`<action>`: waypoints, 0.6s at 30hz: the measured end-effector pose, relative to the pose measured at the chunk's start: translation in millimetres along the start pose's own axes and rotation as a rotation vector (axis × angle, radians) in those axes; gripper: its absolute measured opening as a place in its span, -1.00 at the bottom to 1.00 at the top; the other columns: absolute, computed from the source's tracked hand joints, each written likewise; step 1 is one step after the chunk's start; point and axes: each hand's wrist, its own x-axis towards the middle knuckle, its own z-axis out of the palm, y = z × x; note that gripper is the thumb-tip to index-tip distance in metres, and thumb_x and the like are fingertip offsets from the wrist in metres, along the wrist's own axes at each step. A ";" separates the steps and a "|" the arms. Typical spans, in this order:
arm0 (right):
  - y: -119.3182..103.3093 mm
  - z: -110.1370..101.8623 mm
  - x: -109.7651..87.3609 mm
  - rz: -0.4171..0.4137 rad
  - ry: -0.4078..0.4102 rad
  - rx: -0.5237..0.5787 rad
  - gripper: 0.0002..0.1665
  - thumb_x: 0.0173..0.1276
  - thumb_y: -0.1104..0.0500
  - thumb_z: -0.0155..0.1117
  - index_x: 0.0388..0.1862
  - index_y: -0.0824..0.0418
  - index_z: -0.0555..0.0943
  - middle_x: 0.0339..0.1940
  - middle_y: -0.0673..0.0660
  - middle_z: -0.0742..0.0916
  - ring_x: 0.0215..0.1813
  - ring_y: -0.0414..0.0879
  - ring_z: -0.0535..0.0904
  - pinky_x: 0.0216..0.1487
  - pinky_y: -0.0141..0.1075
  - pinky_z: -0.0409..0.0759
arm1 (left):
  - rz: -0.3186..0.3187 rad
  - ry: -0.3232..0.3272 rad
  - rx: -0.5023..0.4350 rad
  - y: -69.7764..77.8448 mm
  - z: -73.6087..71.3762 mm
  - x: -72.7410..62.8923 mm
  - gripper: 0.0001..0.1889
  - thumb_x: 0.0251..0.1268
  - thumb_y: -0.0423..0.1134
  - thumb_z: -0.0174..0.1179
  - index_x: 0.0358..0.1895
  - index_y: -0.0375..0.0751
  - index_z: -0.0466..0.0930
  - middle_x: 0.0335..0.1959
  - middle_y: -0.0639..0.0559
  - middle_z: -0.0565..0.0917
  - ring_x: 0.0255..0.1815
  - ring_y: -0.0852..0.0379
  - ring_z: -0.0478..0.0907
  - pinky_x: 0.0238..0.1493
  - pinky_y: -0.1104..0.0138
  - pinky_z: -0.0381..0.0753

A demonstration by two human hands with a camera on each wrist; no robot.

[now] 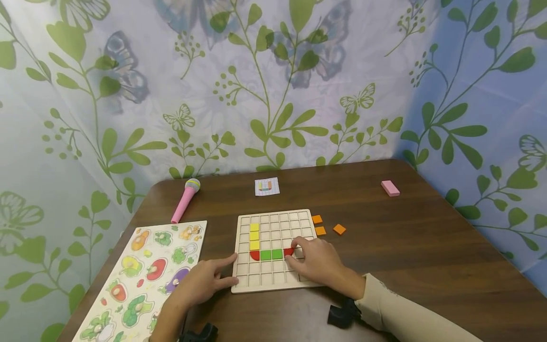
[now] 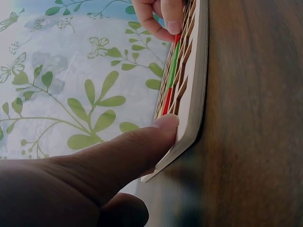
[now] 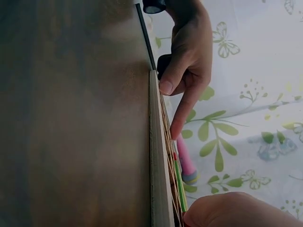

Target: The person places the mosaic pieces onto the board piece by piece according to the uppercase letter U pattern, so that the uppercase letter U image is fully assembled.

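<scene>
Red piece (image 1: 288, 252) sits on our board (image 1: 278, 285), right of the placed yellow squares (image 1: 254, 235) and green squares (image 1: 266, 255), pinched by our right hand (image 1: 318, 259), while our left hand (image 1: 204, 282), fingers straight, touches the left edge, and maybe three orange squares (image 1: 320, 231) need placing.

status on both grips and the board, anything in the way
Left grip touching grid board, left edge. Right grip pinching red piece right of green tiles. Three orange tiles right of board, nothing seen in the way.
</scene>
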 end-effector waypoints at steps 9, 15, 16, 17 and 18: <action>0.3 1.0 -1.5 -0.007 0.002 -0.021 -0.76 0.32 -0.15 0.40 -0.22 -0.06 0.66 -0.80 -0.20 0.19 -0.69 -0.30 0.08 -0.63 -0.35 0.05 | 0.005 0.012 -0.004 0.8 1.7 -1.0 -0.31 0.29 0.09 0.39 0.45 -0.04 0.49 -0.69 0.19 0.29 -0.67 0.27 0.17 -0.58 0.37 0.26; 0.3 0.8 -1.3 -0.007 0.015 -0.021 -0.78 0.32 -0.12 0.42 -0.22 -0.06 0.67 -0.80 -0.20 0.19 -0.69 -0.30 0.09 -0.63 -0.35 0.05 | 0.008 0.017 -0.001 1.7 0.8 -1.3 -0.31 0.29 0.09 0.39 0.45 -0.03 0.50 -0.70 0.19 0.28 -0.67 0.27 0.16 -0.58 0.37 0.25; 0.2 0.7 -1.4 -0.005 0.016 -0.018 -0.78 0.32 -0.13 0.42 -0.22 -0.06 0.67 -0.80 -0.20 0.19 -0.69 -0.30 0.09 -0.63 -0.35 0.05 | 0.007 0.016 -0.001 1.8 0.7 -1.3 -0.31 0.28 0.09 0.40 0.45 -0.03 0.50 -0.70 0.19 0.28 -0.68 0.27 0.17 -0.58 0.37 0.26; 0.2 0.5 -1.7 -0.003 0.016 -0.014 -0.79 0.32 -0.12 0.42 -0.22 -0.06 0.67 -0.80 -0.21 0.20 -0.69 -0.31 0.09 -0.62 -0.36 0.05 | 0.006 0.015 -0.001 1.9 0.6 -1.2 -0.31 0.28 0.09 0.40 0.45 -0.03 0.50 -0.70 0.18 0.29 -0.68 0.27 0.17 -0.58 0.36 0.26; 0.1 0.2 -1.9 -0.003 0.020 -0.012 -0.79 0.32 -0.12 0.43 -0.22 -0.06 0.67 -0.80 -0.21 0.20 -0.69 -0.31 0.09 -0.62 -0.36 0.05 | 0.006 0.014 0.000 2.0 0.5 -1.0 -0.31 0.28 0.09 0.40 0.45 -0.03 0.50 -0.70 0.19 0.29 -0.68 0.26 0.18 -0.58 0.36 0.26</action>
